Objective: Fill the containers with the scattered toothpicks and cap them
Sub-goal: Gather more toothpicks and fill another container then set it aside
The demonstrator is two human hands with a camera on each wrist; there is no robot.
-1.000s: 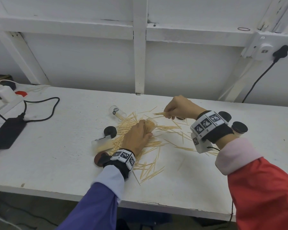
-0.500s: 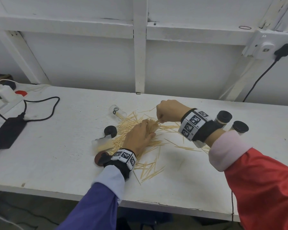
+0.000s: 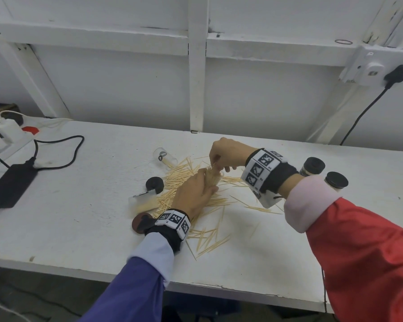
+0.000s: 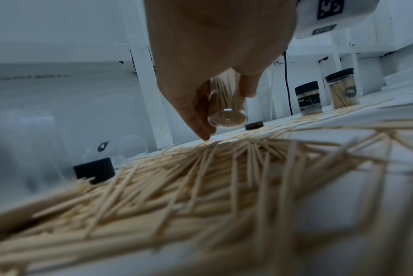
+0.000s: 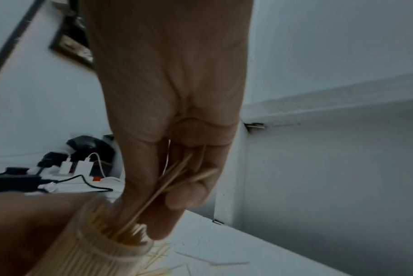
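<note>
You are gripping a clear container (image 3: 213,180) in your left hand (image 3: 192,196), fingers curled round its wall, holding it tilted just above the toothpick pile (image 3: 184,182) near the middle of the desk (image 3: 277,252). Its long axis is leaning with the open mouth up and toward your right hand (image 3: 226,154), and the round base (image 4: 227,119) is facing down toward the left wrist camera. Your right hand is pinching a small bunch of toothpicks (image 5: 167,186) between thumb and fingertips (image 5: 193,190) and feeding their lower ends into the mouth, roughly along the container's axis. The container is looking nearly packed, so the likely trouble is the new sticks jamming against those already standing inside, crossing them, or springing back out onto the desk if you are letting go too early. The bunch is also looking slightly fanned in the right wrist view, so a stray stick may be catching the rim. Tilting the container further would be risking a spill from the mouth. Two capped containers (image 3: 323,173) are standing behind your right wrist, an empty one (image 3: 165,156) is lying on its side beyond the pile, and a black cap (image 3: 154,184) is waiting to the left.
</note>
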